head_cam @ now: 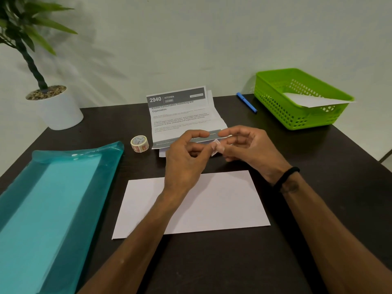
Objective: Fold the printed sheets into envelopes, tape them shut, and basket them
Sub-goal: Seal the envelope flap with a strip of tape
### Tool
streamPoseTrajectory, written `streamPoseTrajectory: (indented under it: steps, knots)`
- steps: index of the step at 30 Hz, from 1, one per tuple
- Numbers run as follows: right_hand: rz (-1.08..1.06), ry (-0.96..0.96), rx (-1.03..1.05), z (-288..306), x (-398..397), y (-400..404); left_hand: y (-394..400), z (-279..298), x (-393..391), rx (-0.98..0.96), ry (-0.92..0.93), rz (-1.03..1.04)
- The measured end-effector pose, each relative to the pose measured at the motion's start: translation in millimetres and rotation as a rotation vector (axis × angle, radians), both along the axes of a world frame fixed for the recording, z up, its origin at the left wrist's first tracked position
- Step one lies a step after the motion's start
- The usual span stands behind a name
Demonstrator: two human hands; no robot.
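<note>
A folded white sheet (222, 204) lies flat on the dark table (318, 209) in front of me. Above its far edge my left hand (186, 153) and my right hand (248, 145) meet, and both pinch a small piece of patterned tape (216, 147) between their fingertips. The tape roll (139, 143) stands to the left of my hands. Behind them lie creased printed sheets (180, 115), the top one headed "2940 KITCHEN". A green basket (301, 115) at the back right holds one white folded sheet (314, 100).
A teal plastic pack of blue paper (53, 209) covers the left side of the table. A blue pen (247, 102) lies beside the basket. A potted plant in a white pot (59, 111) stands at the back left against the wall.
</note>
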State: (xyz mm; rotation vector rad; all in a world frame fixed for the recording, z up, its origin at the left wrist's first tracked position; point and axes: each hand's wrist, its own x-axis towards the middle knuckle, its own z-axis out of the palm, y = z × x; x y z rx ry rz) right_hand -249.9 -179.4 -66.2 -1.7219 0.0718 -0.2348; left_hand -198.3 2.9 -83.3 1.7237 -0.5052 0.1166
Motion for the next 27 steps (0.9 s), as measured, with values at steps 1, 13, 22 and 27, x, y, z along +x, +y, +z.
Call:
streamPoseTrajectory:
  steps: [1, 13, 22, 27]
  knots:
    - [-0.024, 0.002, 0.001, -0.8, 1.1, -0.5, -0.1, 0.1, -0.5, -0.001, 0.002, -0.007]
    - [-0.071, 0.009, -0.026, -0.7, -0.8, -19.8, -6.6, -2.6, -10.7, 0.163, -0.076, -0.109]
    - [0.110, 0.226, -0.240, 2.5, -29.7, -57.8, -9.7, -8.4, -20.5, 0.537, -0.507, -0.238]
    - [0.131, 0.242, -0.311, 2.9, -28.4, -56.3, -10.0, -8.5, -21.4, 0.546, -0.513, -0.303]
